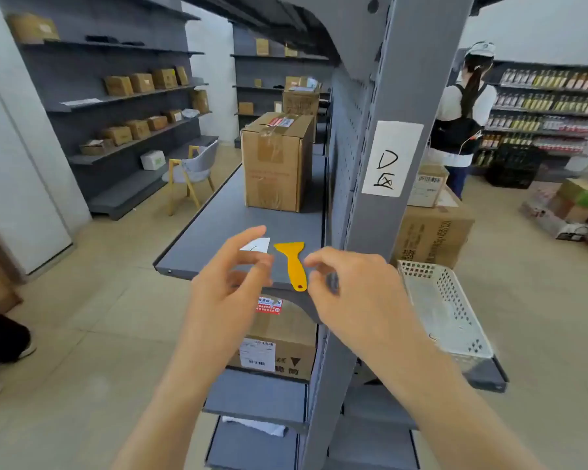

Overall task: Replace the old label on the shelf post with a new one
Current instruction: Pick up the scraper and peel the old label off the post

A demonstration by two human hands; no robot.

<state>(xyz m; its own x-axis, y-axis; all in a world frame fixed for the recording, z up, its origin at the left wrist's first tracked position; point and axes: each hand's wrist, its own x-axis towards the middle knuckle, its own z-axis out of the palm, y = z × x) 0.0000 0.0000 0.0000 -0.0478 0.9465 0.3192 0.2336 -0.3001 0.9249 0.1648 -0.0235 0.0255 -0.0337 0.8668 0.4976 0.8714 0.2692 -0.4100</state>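
Both bare forearms reach in from below, meeting above the front edge of a grey shelf [218,228]. The left hand [233,283] is open, fingers spread and loosely curled, holding nothing. The right hand [350,293] has its fingers bent inward with thumb and fingertips near each other, but nothing shows between them; motion blur makes it hard to say more.

Between the 2 hands, 1 yellow scraper [294,262] lies flat on the shelf, blade pointing away and handle end with its hole hanging just over the front edge. Just left of the blade lies 1 small white slip [257,246] with a dark pen stroke on it, partly hidden behind the left fingers.

To the right, on the other side of the rack, 1 white perforated basket [445,307] sits on a lower shelf; I cannot tell what is in it.

Under the shelf sits 1 cardboard box [279,344] with printed stickers.

Farther back on the same shelf stands 1 tall taped carton [275,161], closed.

The grey shelf post [398,96] rises to the right of the hands. On it, well above the hands, is stuck 1 white rectangular label [391,157], hand-marked in black with a "D" and a second character below it, lying flat.
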